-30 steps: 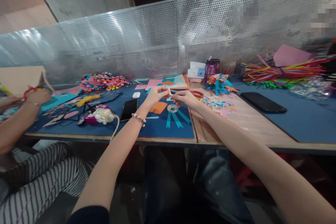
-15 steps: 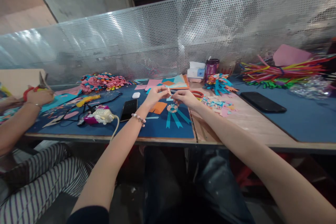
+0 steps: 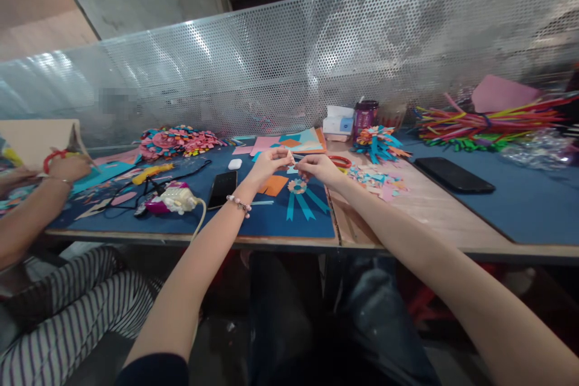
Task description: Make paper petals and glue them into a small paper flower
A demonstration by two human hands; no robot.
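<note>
My left hand (image 3: 273, 165) pinches a small pale paper piece (image 3: 290, 158) between thumb and fingertips. Close beside it, my right hand (image 3: 318, 167) is closed, its fingertips on a thin grey stick-like thing (image 3: 297, 157) that meets the paper; its kind I cannot make out. Just below the hands lies a paper rosette (image 3: 297, 187) with an orange and pale ring and blue ribbon tails (image 3: 302, 207). Orange paper squares (image 3: 274, 184) sit under my left wrist. Red scissor handles (image 3: 340, 161) show behind my right hand.
A black phone (image 3: 223, 188) and white earbud case (image 3: 234, 164) lie left of my hands. Further left are a glue gun (image 3: 176, 198) and a co-worker's hand (image 3: 67, 167) with red scissors. Paper scraps (image 3: 377, 181) and a dark phone (image 3: 454, 175) lie right.
My hands stay almost in place, with the pale paper piece shifting slightly at the fingertips. At the left, the co-worker's scissors have tilted down toward the beige sheet.
</note>
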